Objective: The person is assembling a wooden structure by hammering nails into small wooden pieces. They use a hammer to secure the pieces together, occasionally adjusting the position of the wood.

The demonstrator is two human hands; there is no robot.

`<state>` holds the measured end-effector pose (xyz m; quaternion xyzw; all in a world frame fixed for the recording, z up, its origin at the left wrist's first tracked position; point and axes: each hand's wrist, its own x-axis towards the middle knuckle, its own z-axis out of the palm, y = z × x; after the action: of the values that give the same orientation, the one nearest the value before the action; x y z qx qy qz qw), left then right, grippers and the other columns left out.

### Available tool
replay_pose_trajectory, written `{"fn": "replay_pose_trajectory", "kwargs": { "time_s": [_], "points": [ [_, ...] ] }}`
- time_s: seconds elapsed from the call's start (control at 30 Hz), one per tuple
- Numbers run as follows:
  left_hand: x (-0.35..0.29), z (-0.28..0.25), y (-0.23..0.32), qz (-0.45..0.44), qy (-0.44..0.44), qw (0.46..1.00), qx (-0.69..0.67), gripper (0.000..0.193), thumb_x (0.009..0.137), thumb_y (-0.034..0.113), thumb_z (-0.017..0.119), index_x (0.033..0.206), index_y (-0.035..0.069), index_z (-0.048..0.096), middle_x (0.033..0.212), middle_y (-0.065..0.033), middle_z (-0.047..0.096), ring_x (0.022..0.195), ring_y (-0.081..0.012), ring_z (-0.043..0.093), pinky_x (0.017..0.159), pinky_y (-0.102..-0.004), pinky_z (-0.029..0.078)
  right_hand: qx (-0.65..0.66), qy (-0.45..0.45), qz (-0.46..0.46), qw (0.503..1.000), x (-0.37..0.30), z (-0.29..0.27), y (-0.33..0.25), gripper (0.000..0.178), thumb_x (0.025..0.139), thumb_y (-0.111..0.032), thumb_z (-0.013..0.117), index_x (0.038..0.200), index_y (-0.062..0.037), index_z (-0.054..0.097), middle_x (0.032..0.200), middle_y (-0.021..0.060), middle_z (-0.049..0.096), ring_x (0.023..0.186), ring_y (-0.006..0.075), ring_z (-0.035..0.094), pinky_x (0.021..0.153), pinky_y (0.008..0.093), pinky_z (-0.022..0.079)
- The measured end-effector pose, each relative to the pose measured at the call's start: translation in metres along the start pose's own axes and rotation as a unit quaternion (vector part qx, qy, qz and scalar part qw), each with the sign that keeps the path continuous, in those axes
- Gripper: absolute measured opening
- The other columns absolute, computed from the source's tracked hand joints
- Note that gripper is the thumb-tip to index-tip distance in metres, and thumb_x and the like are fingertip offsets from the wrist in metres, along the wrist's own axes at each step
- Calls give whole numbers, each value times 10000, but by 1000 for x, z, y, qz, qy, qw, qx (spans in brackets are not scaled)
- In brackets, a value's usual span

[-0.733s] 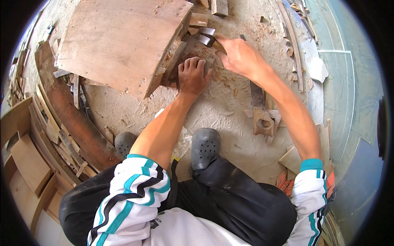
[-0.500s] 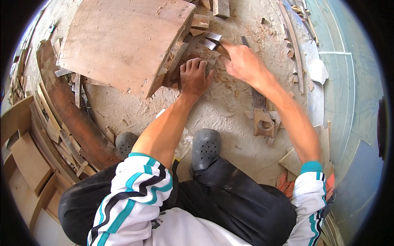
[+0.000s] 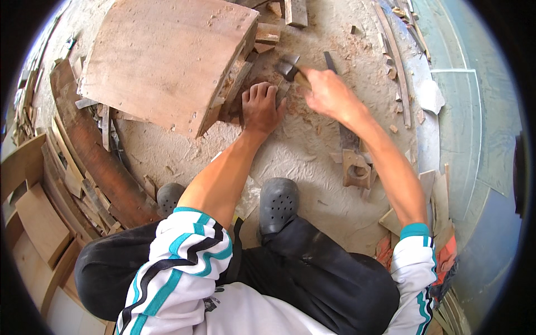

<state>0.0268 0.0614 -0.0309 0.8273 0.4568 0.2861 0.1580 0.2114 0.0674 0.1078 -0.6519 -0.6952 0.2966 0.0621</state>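
Observation:
My right hand point(image 3: 330, 95) is closed round the wooden handle of a hatchet point(image 3: 288, 68), whose dark metal head is slightly blurred. The head hangs just beyond my left hand point(image 3: 261, 109), whose fingers are curled over a small piece of wood point(image 3: 283, 89). Most of that piece is hidden under the fingers. Right beside the left hand stands a big wooden block point(image 3: 167, 61) with a broad flat top and a rough, chipped side.
A long dark tool point(image 3: 350, 139) lies on the floor right of my hands, by a wooden piece with a round hole point(image 3: 356, 169). Wood offcuts point(image 3: 268, 33) and shavings lie beyond. A curved brown board point(image 3: 106, 151) and scrap wood fill the left; glass sheets point(image 3: 458, 111) the right.
The hatchet's head has tilted and shifted slightly, and my right hand has moved a little nearer to me. My left hand stays on the piece of wood.

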Motion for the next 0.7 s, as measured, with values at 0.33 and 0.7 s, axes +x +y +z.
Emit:
{"fn": "replay_pose_trajectory", "kwargs": {
  "time_s": [0.33, 0.7],
  "points": [
    [4, 2, 2, -7, -5, 1000, -3, 388, 784, 316, 786, 1079, 112, 638, 1119, -71, 621, 1091, -290, 579, 906, -457, 424, 105, 168, 73, 978, -24, 44, -8, 314, 944, -202, 657, 1175, -6, 573, 852, 300, 678, 804, 507, 662, 691, 521, 550],
    [3, -1, 4, -12, -12, 1000, -5, 385, 790, 314, 778, 1085, 108, 643, 1120, -76, 622, 1101, -287, 578, 920, -456, 419, 145, 204, 85, 964, -33, 51, -3, 452, 930, -151, 676, 1338, -33, 524, 873, 289, 693, 774, 468, 695, 647, 490, 554]
  ]
}}
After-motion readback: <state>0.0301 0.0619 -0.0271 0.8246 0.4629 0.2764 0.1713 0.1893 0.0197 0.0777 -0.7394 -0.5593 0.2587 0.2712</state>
